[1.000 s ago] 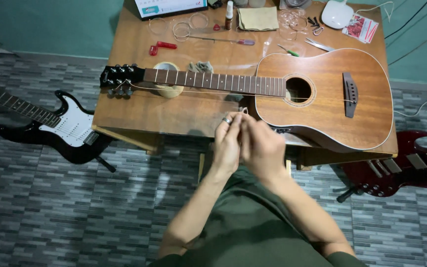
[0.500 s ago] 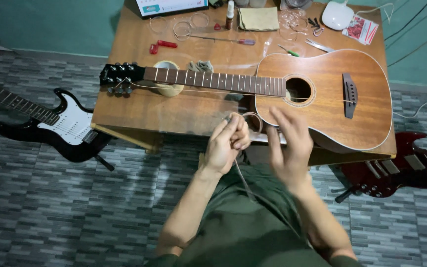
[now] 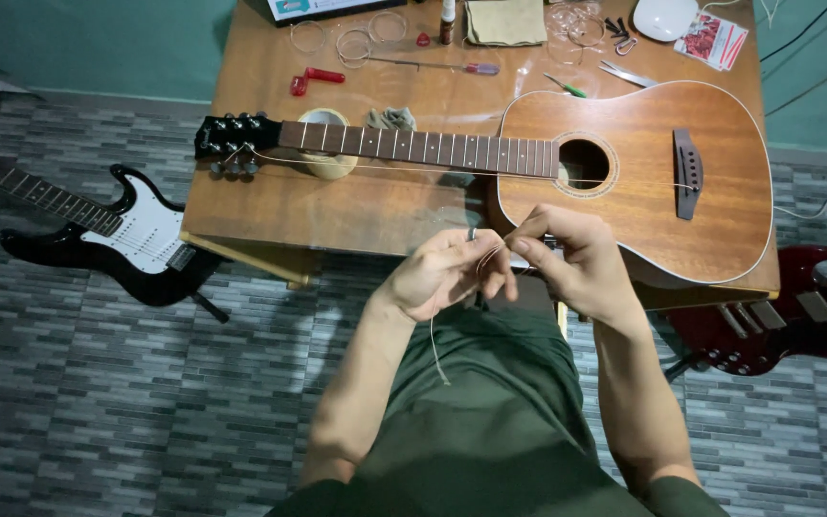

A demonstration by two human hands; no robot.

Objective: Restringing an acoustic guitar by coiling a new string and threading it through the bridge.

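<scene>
An acoustic guitar (image 3: pixel 643 172) lies flat on the wooden table (image 3: pixel 356 206), headstock to the left. Just in front of the table edge, my left hand (image 3: pixel 447 273) and my right hand (image 3: pixel 576 263) meet over my lap. Both pinch a thin guitar string (image 3: pixel 435 345), whose loose end hangs down from the left hand over my green trousers. The fingertips of the two hands almost touch around the string.
A black and white electric guitar (image 3: pixel 98 235) lies on the tiled floor at left, a red one (image 3: pixel 777 325) at right. On the table are a tape roll (image 3: pixel 323 153), red pliers (image 3: pixel 313 78), a screwdriver (image 3: pixel 452 67), coiled strings (image 3: pixel 356 38) and a cloth (image 3: pixel 504 21).
My right hand, which had pulled away to the right with the string, has come back to the left hand. Both hands now pinch the string close together.
</scene>
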